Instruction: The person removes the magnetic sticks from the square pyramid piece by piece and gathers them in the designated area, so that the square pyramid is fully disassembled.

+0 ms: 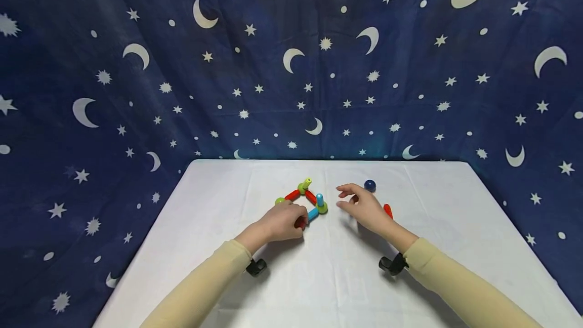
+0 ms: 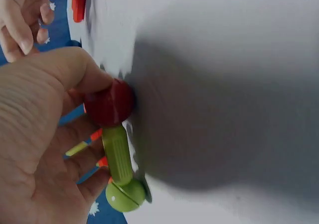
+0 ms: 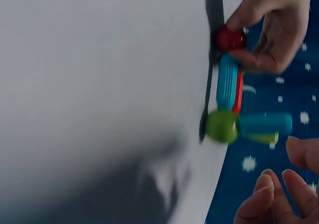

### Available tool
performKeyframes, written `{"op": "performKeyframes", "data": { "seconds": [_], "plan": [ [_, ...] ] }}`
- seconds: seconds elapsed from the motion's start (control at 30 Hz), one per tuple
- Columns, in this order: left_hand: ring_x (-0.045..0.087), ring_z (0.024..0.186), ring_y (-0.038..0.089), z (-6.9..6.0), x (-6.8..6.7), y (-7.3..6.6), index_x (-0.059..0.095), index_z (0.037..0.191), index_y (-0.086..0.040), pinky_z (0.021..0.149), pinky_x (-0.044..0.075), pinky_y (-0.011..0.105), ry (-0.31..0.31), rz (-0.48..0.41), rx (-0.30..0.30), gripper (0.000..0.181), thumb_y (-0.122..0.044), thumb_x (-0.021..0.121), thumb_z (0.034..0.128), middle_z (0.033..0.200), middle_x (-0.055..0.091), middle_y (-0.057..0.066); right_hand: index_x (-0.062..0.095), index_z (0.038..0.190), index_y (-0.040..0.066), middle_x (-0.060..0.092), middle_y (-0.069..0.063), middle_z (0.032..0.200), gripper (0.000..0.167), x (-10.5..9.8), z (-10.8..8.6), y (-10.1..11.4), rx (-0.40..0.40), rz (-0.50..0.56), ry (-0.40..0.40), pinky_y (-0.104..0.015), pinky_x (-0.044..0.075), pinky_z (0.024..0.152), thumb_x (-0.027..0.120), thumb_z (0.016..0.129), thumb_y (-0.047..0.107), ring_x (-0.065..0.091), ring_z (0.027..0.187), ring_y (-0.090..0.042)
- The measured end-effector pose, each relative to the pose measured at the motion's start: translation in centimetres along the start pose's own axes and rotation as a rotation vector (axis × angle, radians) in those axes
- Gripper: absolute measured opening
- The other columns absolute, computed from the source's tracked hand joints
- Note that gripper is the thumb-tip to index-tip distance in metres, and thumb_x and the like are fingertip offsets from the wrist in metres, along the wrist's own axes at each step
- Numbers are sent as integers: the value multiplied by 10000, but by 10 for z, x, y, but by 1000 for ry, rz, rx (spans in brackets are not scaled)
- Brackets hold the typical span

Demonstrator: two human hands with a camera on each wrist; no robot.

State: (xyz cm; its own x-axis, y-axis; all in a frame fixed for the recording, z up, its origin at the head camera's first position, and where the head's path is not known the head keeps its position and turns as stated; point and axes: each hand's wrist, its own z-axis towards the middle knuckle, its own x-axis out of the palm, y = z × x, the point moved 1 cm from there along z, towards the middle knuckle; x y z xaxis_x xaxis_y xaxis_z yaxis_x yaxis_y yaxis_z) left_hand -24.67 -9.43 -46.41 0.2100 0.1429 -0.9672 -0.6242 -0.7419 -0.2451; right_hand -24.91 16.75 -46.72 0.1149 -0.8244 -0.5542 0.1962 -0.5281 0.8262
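My left hand [image 1: 281,221] pinches a red ball [image 2: 110,104] at the near corner of a four-sided frame of rods and balls on the table. From that ball run a green rod [image 2: 117,154] to a green ball [image 2: 124,195] and a blue rod [image 3: 227,82] to another green ball [image 3: 222,126]. Two red rods [image 1: 310,197] form the far sides. On the far ball stands a green rod [image 1: 307,183]; a blue rod [image 1: 320,200] stands on the right one. Right of the frame, my right hand [image 1: 364,210] hovers with fingers loosely bent, holding nothing.
A dark blue ball [image 1: 370,186] sits behind my right hand. A red rod [image 1: 388,210] lies beside that hand, partly hidden by it. The white-covered table [image 1: 319,277] meets a dark blue moon-and-star cloth [image 1: 291,90] at the back and sides.
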Motion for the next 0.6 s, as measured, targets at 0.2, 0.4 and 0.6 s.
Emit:
{"op": "performKeyframes", "data": {
  "seconds": [0.2,0.4,0.6],
  "plan": [
    [514,836,101,-1,3,4,698,975,-240,809,441,284,-32,-15,25,93,-294,763,934,878,612,-161,623,1367,129,634,-106,1262,484,36,13,9,25,59,71,-309,468,602,770,911,199,553,839,-209],
    [514,802,91,-1,6,4,706,980,-236,755,438,264,-51,-35,25,89,-284,767,936,869,605,-149,677,1263,155,618,-55,1159,366,48,18,8,61,107,50,-308,443,513,762,909,199,535,757,-217],
    [522,774,85,-1,6,6,707,980,-236,713,440,252,-51,-48,2,92,-281,770,931,859,597,-145,694,1228,136,651,-66,1159,301,49,22,1,129,180,-2,-297,449,540,746,941,212,558,782,-238]
  ]
}}
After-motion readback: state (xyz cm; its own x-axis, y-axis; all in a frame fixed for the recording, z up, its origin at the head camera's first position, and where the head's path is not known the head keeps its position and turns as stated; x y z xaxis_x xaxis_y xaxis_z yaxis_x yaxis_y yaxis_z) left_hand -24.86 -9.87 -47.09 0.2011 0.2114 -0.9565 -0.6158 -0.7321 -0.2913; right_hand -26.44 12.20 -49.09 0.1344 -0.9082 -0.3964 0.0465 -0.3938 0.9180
